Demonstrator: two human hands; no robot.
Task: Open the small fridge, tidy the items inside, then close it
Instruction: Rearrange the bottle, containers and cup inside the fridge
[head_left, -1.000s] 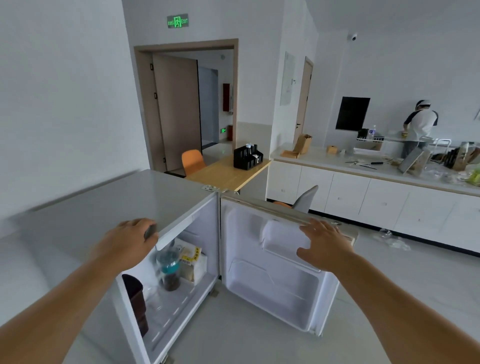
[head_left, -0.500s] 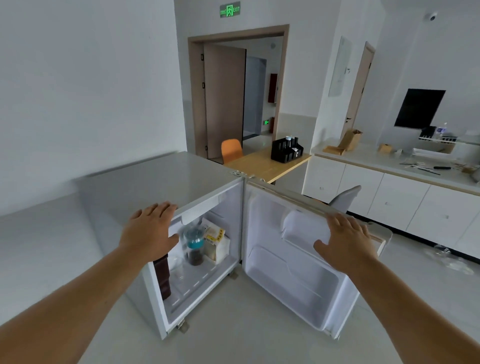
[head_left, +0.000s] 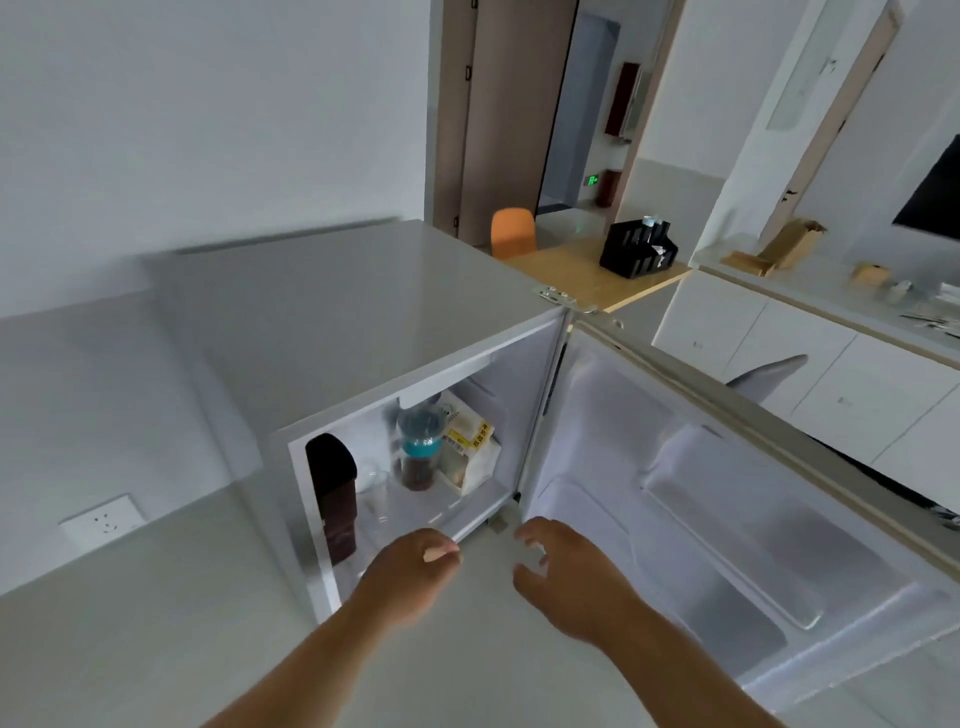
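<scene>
Nearest the camera, two bare forearms reached in from the six o'clock edge toward the mouth of the small fridge (head_left: 363, 332). The left hand (head_left: 410, 577) hovered at the lower front lip of the cabinet, fingers loosely curled and empty, nothing in its grasp; whether it touched the lip could not be told through the blur. The right hand (head_left: 566, 582), just at its three o'clock, was spread with the fingers apart and bent, also holding nothing, in front of the gap between cabinet and door.

The fridge sat low on the pale floor, a grey-white box with a flat top, its door (head_left: 727, 493) swung wide toward three o'clock and showing white moulded shelves with nothing seen on them. Inside, at the nine o'clock side, a dark brown container (head_left: 335, 493) stood upright against the wall. Beside it stood a clear cup (head_left: 376, 493), hard to make out. Further in was a clear bottle (head_left: 418, 447) with a teal band and dark contents at the bottom, and at its three o'clock a yellow-and-white packet (head_left: 470, 449) leaned against the back corner.

Beyond the fridge, at one o'clock, a wooden table (head_left: 587, 275) carried a black organiser (head_left: 636, 249), with an orange chair (head_left: 513, 231) behind it. White cabinets (head_left: 831, 374) ran along the two o'clock side.
</scene>
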